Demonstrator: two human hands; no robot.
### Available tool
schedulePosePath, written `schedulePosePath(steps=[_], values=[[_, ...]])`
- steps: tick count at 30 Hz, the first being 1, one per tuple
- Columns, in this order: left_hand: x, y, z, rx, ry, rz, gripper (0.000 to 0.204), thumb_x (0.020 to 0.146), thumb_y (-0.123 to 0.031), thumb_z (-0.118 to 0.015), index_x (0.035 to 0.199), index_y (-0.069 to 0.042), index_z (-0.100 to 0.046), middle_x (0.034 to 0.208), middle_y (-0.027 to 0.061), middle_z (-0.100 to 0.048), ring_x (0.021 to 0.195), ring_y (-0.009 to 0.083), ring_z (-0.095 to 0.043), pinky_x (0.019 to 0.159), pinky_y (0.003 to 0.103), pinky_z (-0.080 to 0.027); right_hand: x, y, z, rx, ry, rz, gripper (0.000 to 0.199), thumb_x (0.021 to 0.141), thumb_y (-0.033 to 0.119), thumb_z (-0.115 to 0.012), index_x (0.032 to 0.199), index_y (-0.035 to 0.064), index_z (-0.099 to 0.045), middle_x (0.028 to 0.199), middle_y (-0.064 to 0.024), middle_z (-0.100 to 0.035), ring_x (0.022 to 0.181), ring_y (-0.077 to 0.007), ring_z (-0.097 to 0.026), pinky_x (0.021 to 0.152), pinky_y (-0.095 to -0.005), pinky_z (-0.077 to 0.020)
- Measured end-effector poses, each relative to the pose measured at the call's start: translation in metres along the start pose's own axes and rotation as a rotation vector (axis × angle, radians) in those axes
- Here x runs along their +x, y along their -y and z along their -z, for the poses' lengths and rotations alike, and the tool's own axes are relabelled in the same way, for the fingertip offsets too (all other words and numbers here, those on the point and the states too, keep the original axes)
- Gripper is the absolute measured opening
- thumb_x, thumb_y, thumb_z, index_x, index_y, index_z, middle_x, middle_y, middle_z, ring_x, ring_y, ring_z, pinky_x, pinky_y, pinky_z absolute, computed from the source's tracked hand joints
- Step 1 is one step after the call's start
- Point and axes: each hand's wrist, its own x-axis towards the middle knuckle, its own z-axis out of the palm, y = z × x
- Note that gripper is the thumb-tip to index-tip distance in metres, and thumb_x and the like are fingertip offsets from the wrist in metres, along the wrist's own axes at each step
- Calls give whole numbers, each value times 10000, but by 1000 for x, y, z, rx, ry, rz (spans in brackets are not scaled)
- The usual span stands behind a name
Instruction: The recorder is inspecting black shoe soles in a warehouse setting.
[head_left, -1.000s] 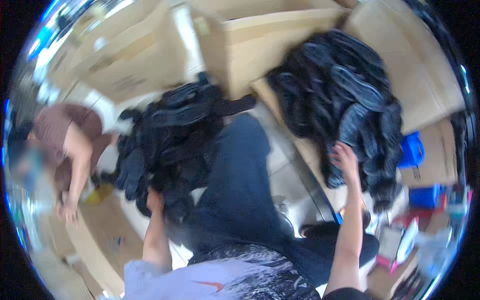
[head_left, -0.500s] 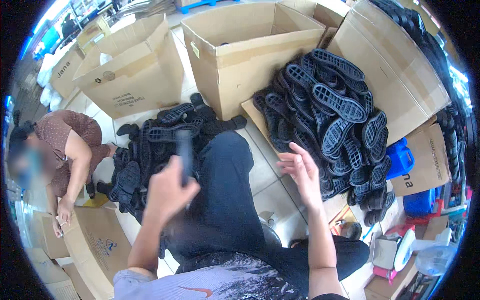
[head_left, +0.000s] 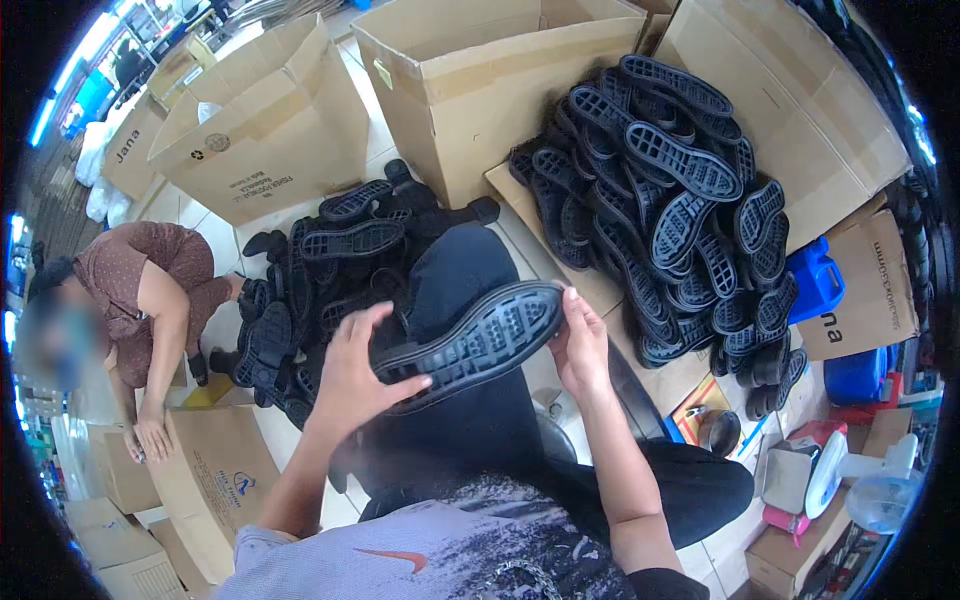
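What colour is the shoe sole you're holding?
Black, with a ridged tread; the shoe sole shows best in the head view.

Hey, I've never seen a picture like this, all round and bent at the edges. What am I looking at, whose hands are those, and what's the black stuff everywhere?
There is no machine here. The picture comes from a wide fisheye camera worn on a person's head, looking down, which is why straight edges bend near the rim. The two forearms rising from the bottom belong to that person, who sits with a dark-trousered leg stretched forward. The left hand and the right hand together hold one black rubber shoe sole, tread side up, one hand at each end. On the floor lie two heaps of similar soles: one pile on the left, and a bigger pile on the right resting on flattened cardboard. Open cardboard boxes stand behind them. At far left another person crouches, hands on a smaller box.
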Motion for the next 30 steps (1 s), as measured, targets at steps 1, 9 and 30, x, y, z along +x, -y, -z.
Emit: schedulePosePath(steps=[1,9,30], values=[[-6,6,2,-265,235,258,772,578,-203,-837,1234,-52,-459,1148,108,-517,1026,225,-525,884,338,-439,5,-2,-2,58,18,25,376,956,309,-458,1187,20,-527,968,-48,-628,860,-139,-601,774,-291,-482],[-34,-28,-33,-530,513,-244,921,613,-127,-760,1394,-37,-280,1405,155,-350,1261,284,-398,997,356,-375,40,19,12,397,154,96,378,916,420,-480,1135,115,-520,893,-44,-584,818,-167,-582,764,-333,-496],[59,-11,-14,-1182,-110,93,450,791,-345,-703,1040,-26,-503,939,68,-607,769,129,-613,636,252,-522,18,-3,27,-13,40,-455,291,901,335,-504,877,49,-551,623,-47,-591,442,-121,-537,409,-199,-446]])
